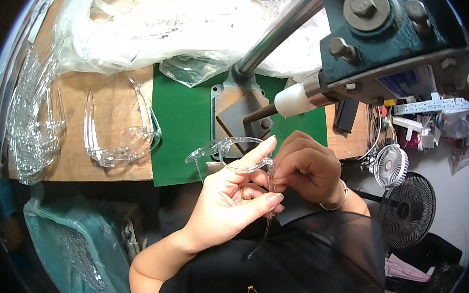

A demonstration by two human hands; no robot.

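A clear plastic eyeglass frame (204, 149) is held in front of my body, just past the table's near edge. My left hand (217, 205) is closed round one end of it, with the index finger stretched along the rim and the thumb by the temple. A slim transparent temple (267, 232) hangs down below the fingers. At the hinge end, my right hand (309, 165) pinches the frame between thumb and fingers. Any small part inside that pinch is hidden. Right behind the frame stands the dark metal base (232, 113) of a hand press.
The press's green head (342, 50) looms at the upper right, its rod (259, 113) angled over a green mat (180, 123). Clear eyeglass frames (127, 146) and a wrapped pile (35, 129) lie left. A large plastic bag (109, 29) covers the back. Fans (407, 210) stand right.
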